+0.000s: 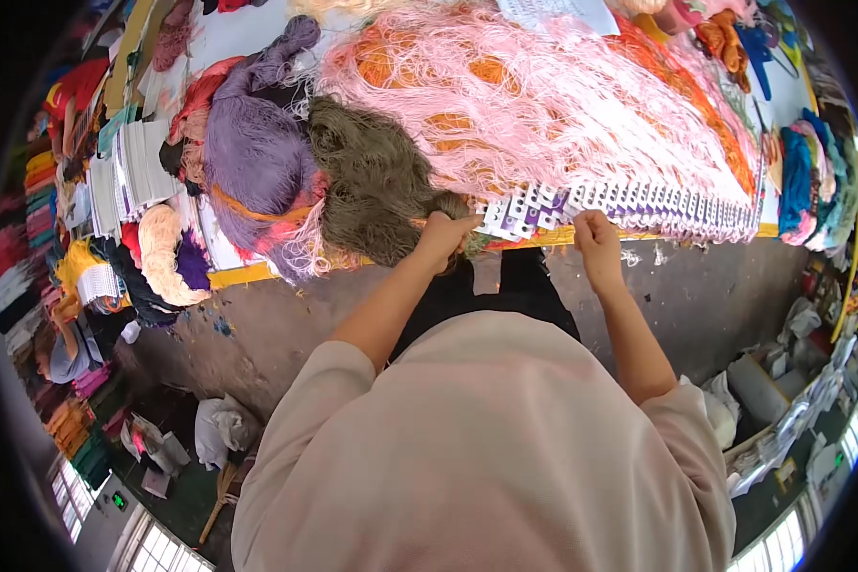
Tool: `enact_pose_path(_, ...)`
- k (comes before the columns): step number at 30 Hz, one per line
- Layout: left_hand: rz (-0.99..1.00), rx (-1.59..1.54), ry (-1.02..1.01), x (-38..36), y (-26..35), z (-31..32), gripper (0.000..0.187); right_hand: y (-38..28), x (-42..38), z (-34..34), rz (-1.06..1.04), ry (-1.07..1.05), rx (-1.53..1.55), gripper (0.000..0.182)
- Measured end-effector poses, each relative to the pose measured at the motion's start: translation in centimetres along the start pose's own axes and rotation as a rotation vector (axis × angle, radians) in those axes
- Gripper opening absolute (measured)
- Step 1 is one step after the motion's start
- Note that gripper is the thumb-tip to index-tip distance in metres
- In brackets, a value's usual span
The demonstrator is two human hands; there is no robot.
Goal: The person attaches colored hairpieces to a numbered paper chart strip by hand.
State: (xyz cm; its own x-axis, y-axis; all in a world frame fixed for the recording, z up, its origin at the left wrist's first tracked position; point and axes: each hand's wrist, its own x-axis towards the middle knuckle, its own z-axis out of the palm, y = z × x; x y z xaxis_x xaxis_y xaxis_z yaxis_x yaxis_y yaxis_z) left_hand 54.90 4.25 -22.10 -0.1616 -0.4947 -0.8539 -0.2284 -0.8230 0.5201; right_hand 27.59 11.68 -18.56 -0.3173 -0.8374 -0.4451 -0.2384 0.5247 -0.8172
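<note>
My left hand is closed on the lower right end of an olive-brown hank of thread at the table's near edge. Its fingers point toward a row of white and purple punched cards, which overlap along the edge. Beside those cards, my right hand is raised with its fingers pinched together. Whatever lies in that pinch is too small to make out. Loose pale pink thread spreads behind the cards, with orange thread among it.
A purple hank lies left of the olive-brown one. Further left are stacks of white cards and a peach hank. Blue hanks hang at the right end. White bags and a broom are on the floor.
</note>
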Motion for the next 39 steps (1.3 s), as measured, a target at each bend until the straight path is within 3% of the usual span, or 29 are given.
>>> enact_pose_path(9, 0.124, 0.124, 0.12, 2.3, 2.7, -0.8, 0.053, 0.6, -2.1, 0.2, 0.038, -0.077, 0.058, 0.011)
enact_pose_path(15, 0.147, 0.069, 0.132, 3.7, 3.2, -2.6, 0.044, 0.6, -1.6, -0.2, 0.043, -0.078, 0.05, 0.01)
enact_pose_path(18, 0.156, -0.029, 0.065, 2.6, 4.7, -2.5, 0.038, 0.8, -1.5, -0.3, 0.041, -0.1, 0.034, 0.011)
enact_pose_path(21, 0.069, -0.066, -0.248, 1.6, 6.2, -1.7, 0.032, 0.4, -1.5, -0.1, 0.03, -0.113, 0.027, 0.011)
enact_pose_path(24, 0.18, 0.062, -0.274, 1.4, 7.4, -0.8, 0.032, 1.2, -1.4, 0.3, 0.019, -0.143, 0.053, 0.011)
enact_pose_path(27, 0.199, 0.021, 0.005, 6.2, 5.8, -1.8, 0.026, 0.5, -1.6, 0.4, 0.034, -0.161, 0.022, 0.011)
enact_pose_path(34, 0.177, -0.167, 0.02, 7.0, 6.6, -4.0, 0.034, 1.5, -1.4, 0.4, 0.032, -0.152, 0.031, 0.011)
enact_pose_path(35, 0.105, -0.231, -0.004, 8.0, 5.7, -4.5, 0.033, 2.1, -1.3, 0.3, 0.027, -0.143, 0.05, 0.011)
enact_pose_path(37, 0.218, -0.248, -0.001, 8.6, 5.6, -4.1, 0.028, 2.3, -1.4, 0.3, -0.044, -0.122, 0.009, 0.009)
enact_pose_path(39, 0.106, -0.257, -0.002, 8.7, 6.1, -3.9, 0.024, 1.0, -1.7, -0.2, 0.021, -0.099, -0.056, 0.013)
